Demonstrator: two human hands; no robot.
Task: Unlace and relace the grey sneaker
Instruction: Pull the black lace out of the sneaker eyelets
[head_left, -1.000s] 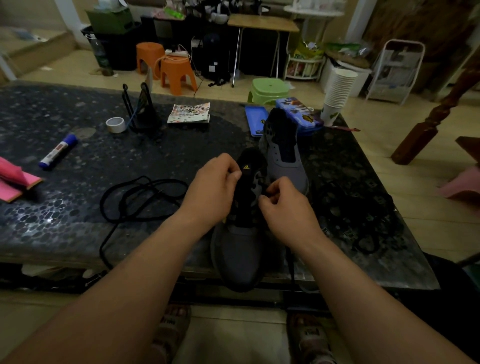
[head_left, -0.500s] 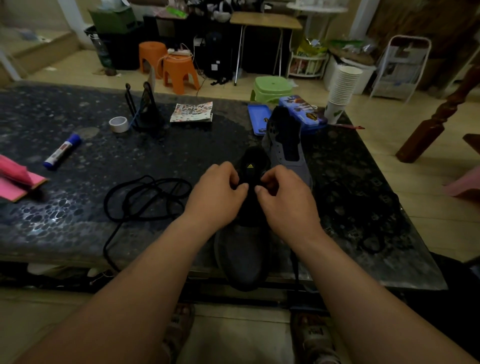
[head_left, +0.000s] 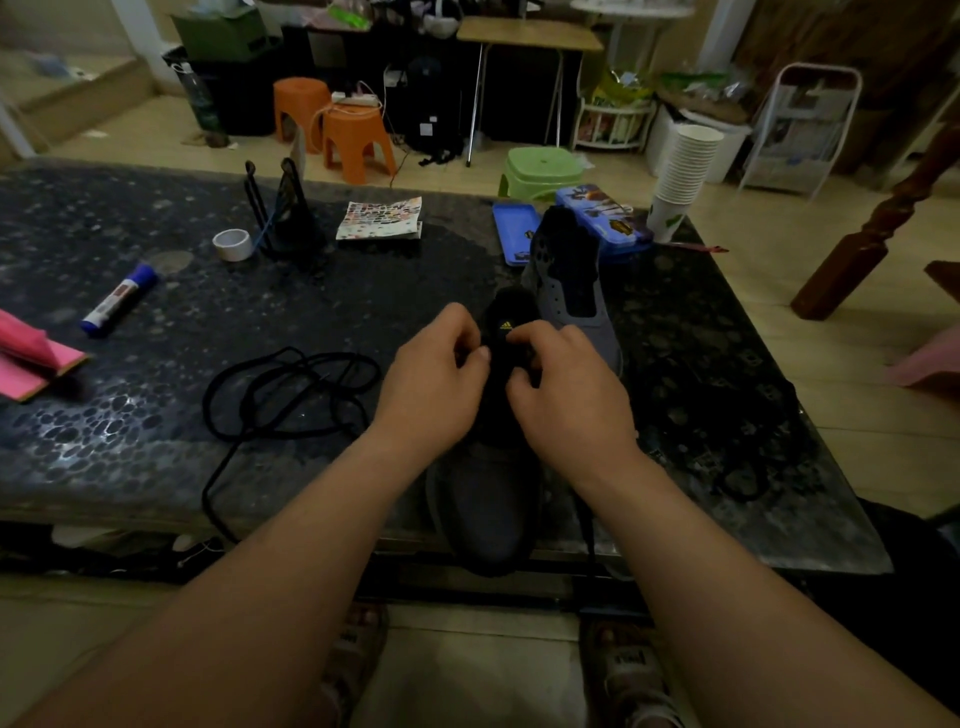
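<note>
1. Dark speckled table (head_left: 363, 312) up front, cluttered room behind: orange stools (head_left: 356, 140), green stool (head_left: 540, 169), stack of paper cups (head_left: 680, 176) at the far right corner.
2. Grey sneaker (head_left: 483, 509) at the near table edge, centre, toe toward the person and overhanging the edge. Black tongue with yellow logo facing up.
3. Left hand (head_left: 431, 384) on the left side of the tongue, fingers curled in, thumb tip pressed toward the tongue.
4. Right hand (head_left: 571, 400) on the right side, fingers curled, tips close to the left hand's. Both pinching at the top of the sneaker; lace or tongue in the pinch, cannot tell.
5. Black strand (head_left: 589, 530) hanging off the table edge just right of the toe.
6. Second sneaker (head_left: 569, 291), lighter grey, just behind and right of the first.
7. Loose black lace (head_left: 291, 395) coiled left of the left wrist, one end over the near edge.
8. Far left: marker (head_left: 119, 299), tape roll (head_left: 232, 244), well apart from the sneakers.
</note>
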